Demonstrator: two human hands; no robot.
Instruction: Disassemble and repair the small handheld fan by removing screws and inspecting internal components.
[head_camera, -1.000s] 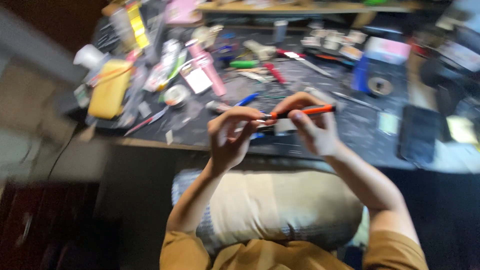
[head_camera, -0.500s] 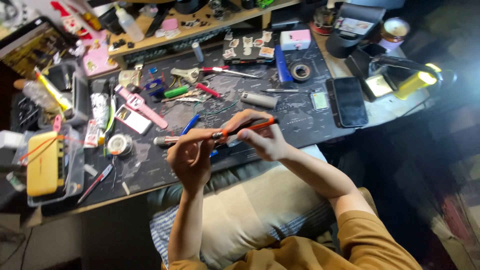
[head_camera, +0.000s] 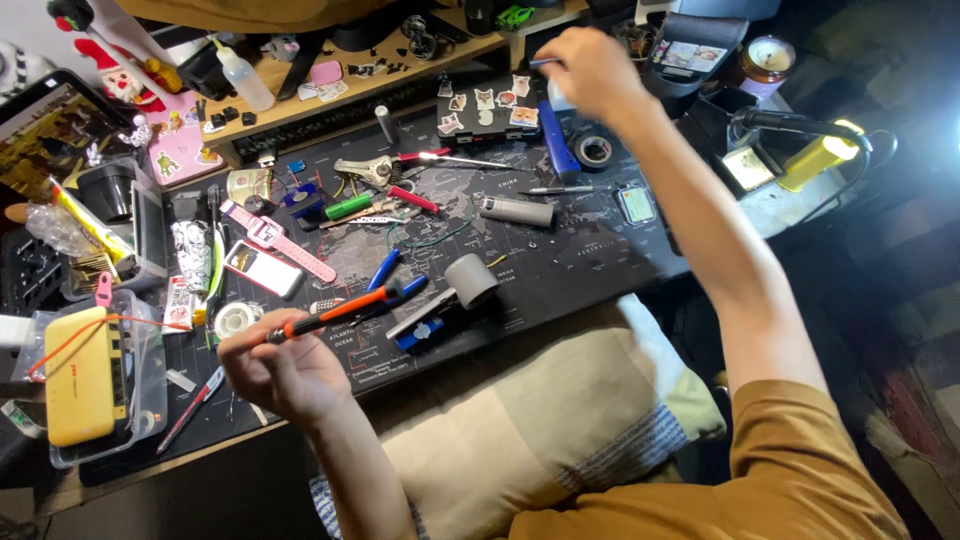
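My left hand (head_camera: 278, 372) is closed around an orange and black screwdriver (head_camera: 335, 313) and holds it level above the front left of the dark desk mat (head_camera: 560, 262). My right hand (head_camera: 590, 68) is stretched out to the far side of the desk, fingers curled over a small white object next to a blue box (head_camera: 553, 127). What those fingers hold, if anything, is hidden. A grey cylinder with a handle (head_camera: 462, 284) lies on the mat between my arms.
The mat is crowded: a pink watch (head_camera: 277, 242), a grey tube (head_camera: 516, 211), a tape roll (head_camera: 594, 151), pliers, pens and wires. A yellow case (head_camera: 80, 374) sits in a clear tray at left. A beige cushion (head_camera: 540, 430) lies on my lap.
My right hand has let go of the screwdriver and reached away to the back of the desk. The left hand now holds the tool alone, lower and further left in view.
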